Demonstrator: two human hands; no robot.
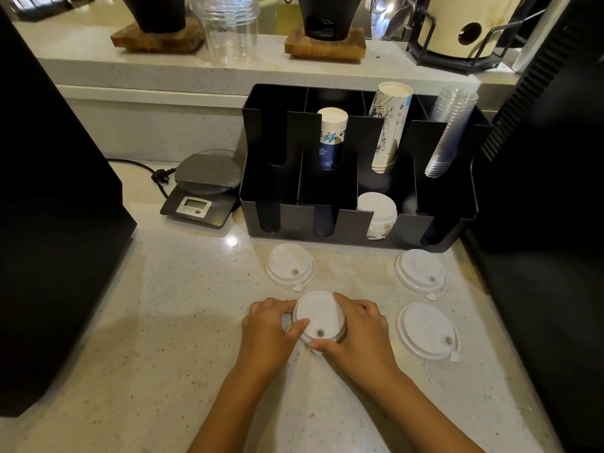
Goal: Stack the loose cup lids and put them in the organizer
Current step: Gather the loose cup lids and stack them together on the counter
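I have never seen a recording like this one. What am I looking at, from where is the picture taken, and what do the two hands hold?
There is no machine here. A person wears a camera on the head, so the one picture looks forward and down at the person's own bare hands.

The left hand and the right hand grip one white lid from both sides, low over the counter; whether more lids sit under it, I cannot tell.

Three more loose lids lie apart on the counter: one ahead, two to the right.

Behind them stands a black organizer. It holds a stack of lids in front and stacks of cups behind. A scale sits at its left.
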